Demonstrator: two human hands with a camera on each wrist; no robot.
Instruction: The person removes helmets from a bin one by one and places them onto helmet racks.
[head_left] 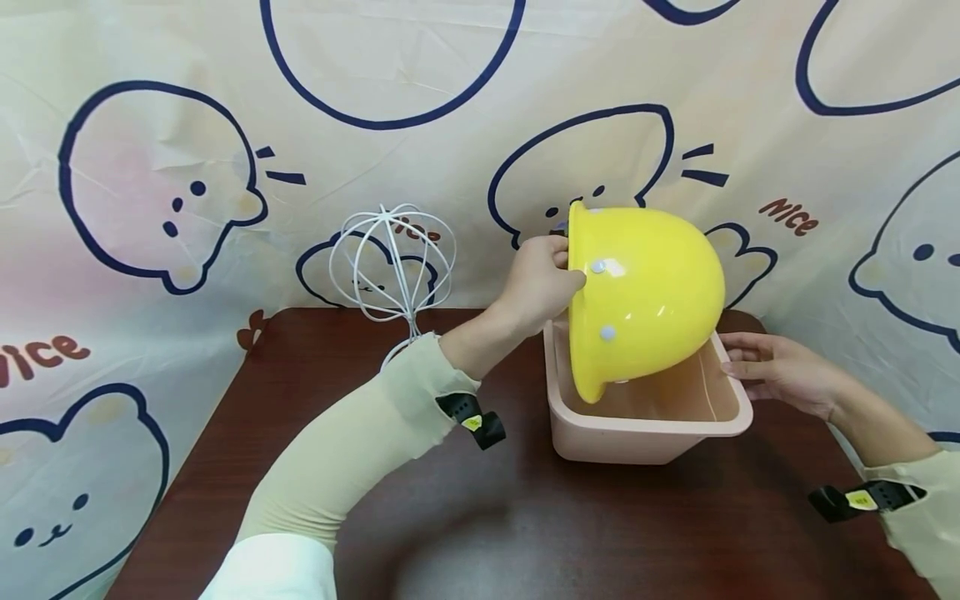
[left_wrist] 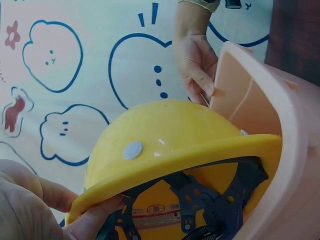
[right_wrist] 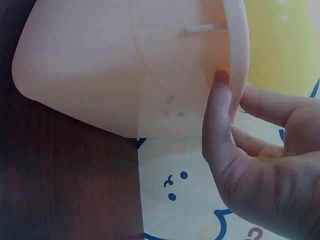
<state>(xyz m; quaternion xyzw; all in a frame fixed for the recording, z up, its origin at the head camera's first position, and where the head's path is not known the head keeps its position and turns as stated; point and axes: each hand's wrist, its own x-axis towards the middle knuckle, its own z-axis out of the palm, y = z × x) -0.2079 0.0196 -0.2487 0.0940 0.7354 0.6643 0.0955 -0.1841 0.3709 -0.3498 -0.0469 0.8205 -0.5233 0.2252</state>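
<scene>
A yellow hard hat [head_left: 648, 292] is tipped on its side, partly inside the mouth of a pale pink bin [head_left: 637, 446]. My left hand [head_left: 536, 279] pinches the hat's brim at its left side. In the left wrist view, the hat [left_wrist: 165, 125] shows its dark inner straps, with my left hand [left_wrist: 35, 205] gripping the brim's edge. My right hand [head_left: 787, 371] holds the bin's right rim. Seen in the right wrist view, my right hand [right_wrist: 260, 165] has thumb and fingers on either side of the rim of the bin [right_wrist: 100, 65].
A white wire rack or whisk-shaped stand [head_left: 408, 292] stands at the back of the dark brown table [head_left: 465, 508], left of the bin and behind my left forearm. A cloth with cartoon drawings [head_left: 420, 167] hangs behind the table.
</scene>
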